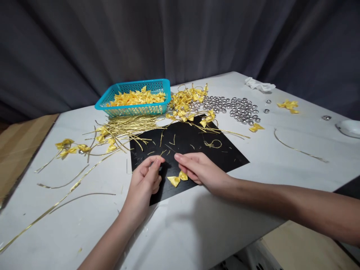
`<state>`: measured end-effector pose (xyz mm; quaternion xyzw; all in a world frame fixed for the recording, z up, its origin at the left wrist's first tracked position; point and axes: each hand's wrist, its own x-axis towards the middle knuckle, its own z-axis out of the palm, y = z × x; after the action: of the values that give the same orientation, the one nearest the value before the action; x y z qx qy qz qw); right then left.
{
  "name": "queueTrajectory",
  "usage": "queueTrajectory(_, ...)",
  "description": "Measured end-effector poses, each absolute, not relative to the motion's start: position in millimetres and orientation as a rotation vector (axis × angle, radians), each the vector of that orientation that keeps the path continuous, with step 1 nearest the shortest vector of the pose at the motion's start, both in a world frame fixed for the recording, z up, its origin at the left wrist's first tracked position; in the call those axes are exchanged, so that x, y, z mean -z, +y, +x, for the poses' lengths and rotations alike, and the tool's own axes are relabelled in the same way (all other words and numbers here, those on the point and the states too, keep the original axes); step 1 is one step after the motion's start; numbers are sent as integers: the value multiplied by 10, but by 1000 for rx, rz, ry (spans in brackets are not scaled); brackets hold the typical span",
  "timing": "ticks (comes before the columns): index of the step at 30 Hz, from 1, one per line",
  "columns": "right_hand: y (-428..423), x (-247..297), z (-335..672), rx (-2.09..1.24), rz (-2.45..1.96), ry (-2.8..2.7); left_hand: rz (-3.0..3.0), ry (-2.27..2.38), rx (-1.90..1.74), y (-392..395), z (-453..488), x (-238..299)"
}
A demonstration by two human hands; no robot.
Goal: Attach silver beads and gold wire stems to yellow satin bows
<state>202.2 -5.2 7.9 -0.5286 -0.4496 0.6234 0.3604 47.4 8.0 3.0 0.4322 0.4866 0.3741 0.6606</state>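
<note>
My left hand (146,174) is closed in a pinch over the black mat (233,153). A short bit of gold cord (163,152) shows at its fingertips. Facing it, a little apart, my right hand (198,167) pinches thumb against fingers; what lies between them is too small to make out. A yellow ribbon bow (174,180) is just below the right fingers, one end partly covered by them; whether they touch it I cannot tell. Loose snips of gold cord and a small cord loop (213,144) lie on the mat.
Behind the mat stands a blue basket (132,109) of yellow bows, with a bundle of gold cords (132,127) before it. Finished-looking bow pieces (182,103) and many silver beads (243,109) lie to its right. A white dish (350,128) sits far right on the white table (295,168).
</note>
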Motion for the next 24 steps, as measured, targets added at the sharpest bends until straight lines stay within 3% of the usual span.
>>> queueTrajectory(24,-49,-28,2012,-1696,-1260,-1241,977,1070,-826,80,485,-37)
